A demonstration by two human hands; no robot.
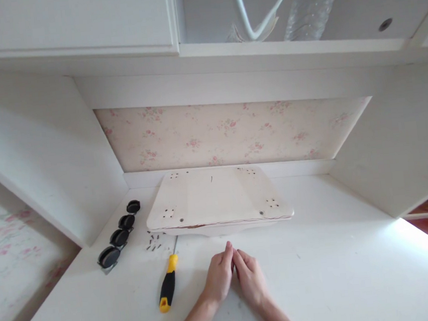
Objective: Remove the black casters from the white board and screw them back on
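Note:
My left hand [219,275] and my right hand [250,278] rest together on the white desk, fingers curled and thumbs side by side, with nothing visible in them. Just beyond them lies a white board [217,195] with screw holes near its corners and a chipped front edge. A yellow and black screwdriver [168,284] lies left of my left hand, its tip towards the board. Small dark screws [153,242] are scattered at the board's front left corner. Black casters stand in a row farther left, the nearest one [108,257] by the desk's left edge.
White side panels [47,161] [389,138] bound the desk [341,269] left and right. Overhead, a shelf [290,49] holds a clear plastic bottle [311,10] and a white bent rod [243,14]. Floral wallpaper [226,134] covers the back.

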